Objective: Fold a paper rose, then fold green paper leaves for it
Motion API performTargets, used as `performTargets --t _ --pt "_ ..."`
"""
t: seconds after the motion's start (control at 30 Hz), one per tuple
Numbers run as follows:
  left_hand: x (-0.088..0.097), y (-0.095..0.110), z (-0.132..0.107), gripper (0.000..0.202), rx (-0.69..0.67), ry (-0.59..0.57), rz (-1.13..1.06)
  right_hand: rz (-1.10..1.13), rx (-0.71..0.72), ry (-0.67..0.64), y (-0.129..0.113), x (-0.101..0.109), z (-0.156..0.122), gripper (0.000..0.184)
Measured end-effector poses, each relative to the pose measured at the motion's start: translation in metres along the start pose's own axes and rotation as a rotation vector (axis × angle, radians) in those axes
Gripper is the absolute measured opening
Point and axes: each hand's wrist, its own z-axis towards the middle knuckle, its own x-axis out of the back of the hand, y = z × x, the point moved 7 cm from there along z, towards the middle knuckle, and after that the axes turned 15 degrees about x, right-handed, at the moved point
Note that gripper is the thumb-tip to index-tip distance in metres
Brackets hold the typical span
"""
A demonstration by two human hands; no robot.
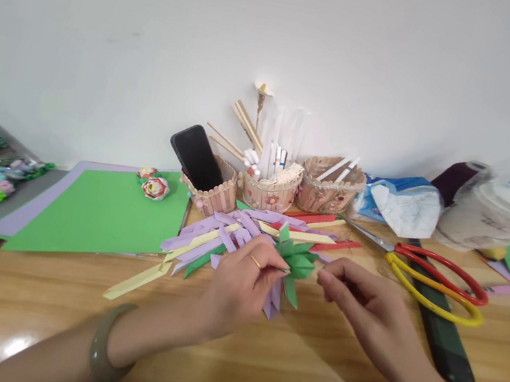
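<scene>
My left hand point(241, 284), with a ring and a jade bangle on the wrist, pinches a folded green paper piece point(295, 259) with spiky points, held just above the wooden table point(223, 370). My right hand point(364, 299) is beside it on the right, fingers curled and pinched together close to the green piece; what they hold is too small to make out. Behind the hands lies a pile of folded purple, yellow and red paper strips point(227, 239).
Green paper sheet point(98, 209) on the left with small paper flowers point(154, 186). Phone point(196, 157) in a stick holder, two baskets point(329, 188) of sticks by the wall. Red-and-yellow scissors point(436, 282), a dark ruler point(448, 343), bags and a cup at right.
</scene>
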Motion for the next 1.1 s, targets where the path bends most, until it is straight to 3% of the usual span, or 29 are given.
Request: performTargets --t 0.1,0.27,0.37,0.83,1.1 --pt "0.002 -0.01 0.002 0.008 0.091 0.027 -0.031 -0.006 -0.03 0.088 0.004 0.008 0.001 0.031" --pt "0.0 0.005 -0.003 0.011 -0.122 0.028 -0.009 0.057 -0.037 0.046 0.0 -0.002 0.003 0.027" --pt "-0.002 0.009 -0.004 0.013 -0.157 0.013 0.024 0.084 -0.041 0.02 -0.001 -0.006 0.003 0.027" --pt "-0.001 0.003 0.0 0.01 -0.038 0.002 0.052 -0.003 -0.007 -0.018 0.008 -0.005 0.002 0.026" --pt "-0.006 0.001 0.004 0.01 -0.008 -0.146 0.08 -0.229 0.079 -0.042 0.002 -0.004 0.003 0.022"
